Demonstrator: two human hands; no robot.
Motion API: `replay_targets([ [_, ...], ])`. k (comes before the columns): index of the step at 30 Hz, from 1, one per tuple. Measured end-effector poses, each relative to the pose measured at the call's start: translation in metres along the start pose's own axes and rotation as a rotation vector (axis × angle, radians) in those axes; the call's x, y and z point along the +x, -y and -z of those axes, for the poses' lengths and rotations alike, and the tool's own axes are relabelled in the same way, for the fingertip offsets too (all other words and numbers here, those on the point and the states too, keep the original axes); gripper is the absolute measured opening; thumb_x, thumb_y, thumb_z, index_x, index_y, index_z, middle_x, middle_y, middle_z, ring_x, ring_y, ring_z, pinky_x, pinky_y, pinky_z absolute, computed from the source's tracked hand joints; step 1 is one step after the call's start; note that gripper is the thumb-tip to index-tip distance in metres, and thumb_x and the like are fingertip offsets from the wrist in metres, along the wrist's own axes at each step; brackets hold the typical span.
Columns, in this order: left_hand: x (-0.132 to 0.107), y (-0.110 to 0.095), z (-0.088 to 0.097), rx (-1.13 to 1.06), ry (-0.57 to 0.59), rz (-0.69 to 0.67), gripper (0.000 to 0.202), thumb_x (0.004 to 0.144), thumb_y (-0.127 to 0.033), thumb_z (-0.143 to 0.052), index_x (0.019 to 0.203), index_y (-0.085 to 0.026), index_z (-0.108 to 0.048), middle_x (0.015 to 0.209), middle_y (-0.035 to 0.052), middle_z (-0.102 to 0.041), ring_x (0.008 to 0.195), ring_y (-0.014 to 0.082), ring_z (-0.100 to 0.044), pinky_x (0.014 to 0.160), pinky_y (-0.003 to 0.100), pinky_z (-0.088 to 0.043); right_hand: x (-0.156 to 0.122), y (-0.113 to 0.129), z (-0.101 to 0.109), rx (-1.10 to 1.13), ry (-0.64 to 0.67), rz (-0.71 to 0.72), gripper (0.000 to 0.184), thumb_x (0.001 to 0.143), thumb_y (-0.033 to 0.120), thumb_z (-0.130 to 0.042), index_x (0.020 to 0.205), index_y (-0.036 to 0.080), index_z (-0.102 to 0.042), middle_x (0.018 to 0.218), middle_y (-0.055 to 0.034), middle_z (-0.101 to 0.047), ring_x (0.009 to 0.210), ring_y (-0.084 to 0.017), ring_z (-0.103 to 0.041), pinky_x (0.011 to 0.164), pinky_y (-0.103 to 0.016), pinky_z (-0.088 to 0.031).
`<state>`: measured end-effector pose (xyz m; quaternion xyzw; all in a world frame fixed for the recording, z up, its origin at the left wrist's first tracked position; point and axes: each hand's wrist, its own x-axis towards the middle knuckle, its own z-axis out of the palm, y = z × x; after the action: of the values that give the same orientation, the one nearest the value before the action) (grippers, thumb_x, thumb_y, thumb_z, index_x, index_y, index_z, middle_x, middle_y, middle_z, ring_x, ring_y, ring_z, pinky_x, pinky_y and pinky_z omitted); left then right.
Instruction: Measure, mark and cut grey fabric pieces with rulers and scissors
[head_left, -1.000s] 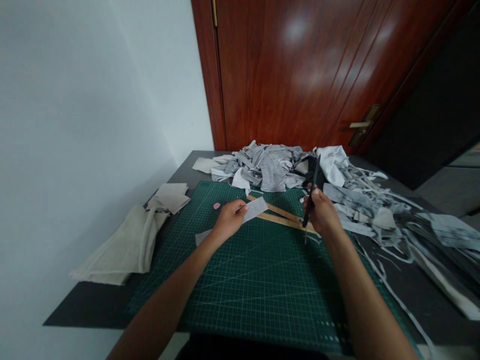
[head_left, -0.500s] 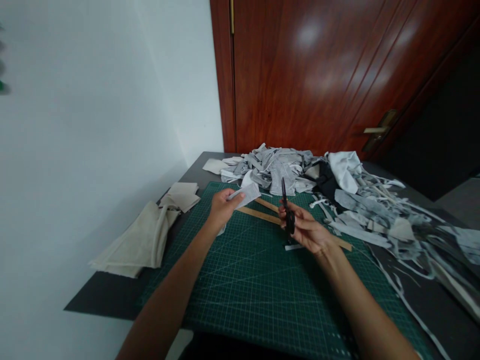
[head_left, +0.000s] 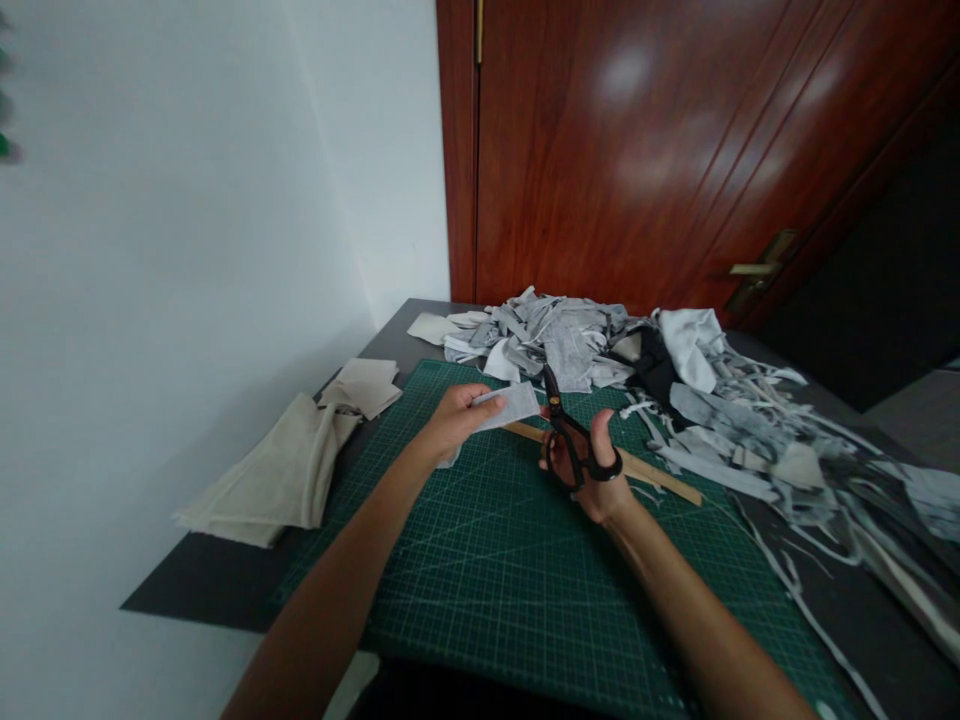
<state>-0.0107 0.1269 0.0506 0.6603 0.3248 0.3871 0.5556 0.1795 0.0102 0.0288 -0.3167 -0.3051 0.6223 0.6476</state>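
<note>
Between the thumb and fingers of my left hand point(head_left: 459, 418) is a light grey strip of fabric point(head_left: 514, 405), its free end pointing right. My right hand point(head_left: 598, 480) has its thumb and fingers through the handles of black scissors point(head_left: 574, 440). The blades point up and away, just right of the fabric's end. Under both hands lies a green cutting mat point(head_left: 495, 560) with a fine grid. A wooden ruler point(head_left: 660, 475) lies on the mat, partly hidden behind my right hand and the scissors.
Grey and white fabric scraps point(head_left: 574, 345) are heaped at the table's back. More strips point(head_left: 780, 450) spread down the right side. Folded cream cloth point(head_left: 281, 470) and small cream pieces point(head_left: 364, 385) lie at the left by the wall. A brown door point(head_left: 600, 150) stands behind.
The scissors have turned in my right hand, with their handles now spread and facing me. My left hand has brought the fabric strip slightly right, closer to the blades.
</note>
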Motion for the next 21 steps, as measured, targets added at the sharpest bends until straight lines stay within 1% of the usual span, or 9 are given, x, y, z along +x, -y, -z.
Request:
replay_targets([
  [2,-0.001,0.000,0.001,0.060,0.062,0.017,0.047,0.069,-0.061,-0.080,0.075,-0.016,-0.067,0.063,-0.0021,-0.055,0.056,0.0105,-0.043,0.052,0.024,-0.028,0.002,0.000,0.002,-0.032,0.001,-0.008,0.078,0.069,0.088,-0.072,0.106,0.019,-0.077,0.062,0.0029,-0.063,0.055,-0.014,-0.058,0.054,-0.025,-0.055],
  [4,-0.002,-0.001,0.001,0.085,0.087,0.015,0.046,0.070,-0.061,-0.078,0.075,-0.017,-0.067,0.062,-0.0027,-0.054,0.056,0.0104,-0.042,0.053,0.024,-0.027,0.003,0.001,0.004,-0.012,0.005,-0.056,0.070,0.070,0.082,-0.078,0.104,0.021,-0.076,0.061,0.0045,-0.064,0.052,-0.013,-0.058,0.057,-0.027,-0.058],
  [7,-0.003,-0.003,-0.001,0.088,0.090,0.010,0.048,0.071,-0.065,-0.076,0.073,-0.018,-0.066,0.061,-0.0030,-0.052,0.055,0.0105,-0.041,0.052,0.024,-0.028,0.005,-0.001,0.006,0.019,-0.054,-0.049,0.059,0.067,0.066,-0.092,0.104,0.025,-0.072,0.077,0.0027,-0.076,0.062,-0.014,-0.068,0.075,-0.031,-0.063],
  [10,-0.004,-0.002,-0.003,0.128,0.096,-0.001,0.049,0.070,-0.066,-0.077,0.068,-0.019,-0.063,0.059,-0.0031,-0.050,0.054,0.0106,-0.040,0.051,0.023,-0.027,0.007,-0.004,0.007,-0.036,-0.109,0.049,0.056,0.064,0.049,-0.099,0.103,0.027,-0.066,0.097,-0.0015,-0.083,0.076,-0.016,-0.076,0.080,-0.030,-0.062],
  [12,-0.004,-0.001,-0.004,0.159,0.110,-0.013,0.049,0.071,-0.065,-0.078,0.066,-0.018,-0.064,0.059,-0.0028,-0.050,0.054,0.0107,-0.041,0.049,0.022,-0.027,0.008,-0.006,0.007,-0.112,-0.157,0.111,0.062,0.063,0.043,-0.101,0.110,0.027,-0.063,0.101,-0.0037,-0.083,0.081,-0.018,-0.077,0.081,-0.030,-0.061],
  [15,-0.004,0.001,-0.005,0.165,0.156,-0.019,0.047,0.072,-0.062,-0.079,0.066,-0.018,-0.066,0.058,-0.0019,-0.052,0.053,0.0113,-0.044,0.047,0.022,-0.027,0.010,-0.009,0.007,-0.264,-0.230,0.188,0.083,0.058,0.037,-0.102,0.127,0.025,-0.058,0.095,-0.0027,-0.082,0.083,-0.021,-0.077,0.082,-0.036,-0.061],
  [18,-0.004,0.003,-0.005,0.181,0.195,0.000,0.045,0.074,-0.061,-0.078,0.069,-0.017,-0.067,0.059,-0.0016,-0.054,0.053,0.0120,-0.046,0.048,0.023,-0.028,0.012,-0.012,0.007,-0.387,-0.273,0.273,0.102,0.055,0.033,-0.101,0.143,0.025,-0.051,0.092,-0.0012,-0.080,0.089,-0.025,-0.075,0.082,-0.040,-0.060],
  [19,-0.003,0.004,-0.005,0.196,0.205,0.008,0.045,0.074,-0.061,-0.076,0.070,-0.017,-0.067,0.060,-0.0018,-0.054,0.053,0.0121,-0.045,0.049,0.023,-0.028,0.012,-0.013,0.007,-0.401,-0.282,0.292,0.105,0.055,0.033,-0.101,0.145,0.025,-0.050,0.091,-0.0010,-0.079,0.089,-0.026,-0.074,0.082,-0.040,-0.060],
  [21,-0.003,0.005,-0.005,0.227,0.229,0.010,0.043,0.076,-0.060,-0.074,0.071,-0.018,-0.066,0.060,-0.0023,-0.053,0.053,0.0119,-0.044,0.049,0.023,-0.027,0.012,-0.014,0.007,-0.395,-0.275,0.296,0.102,0.056,0.035,-0.100,0.145,0.024,-0.051,0.088,0.0002,-0.077,0.083,-0.023,-0.071,0.077,-0.036,-0.058],
])
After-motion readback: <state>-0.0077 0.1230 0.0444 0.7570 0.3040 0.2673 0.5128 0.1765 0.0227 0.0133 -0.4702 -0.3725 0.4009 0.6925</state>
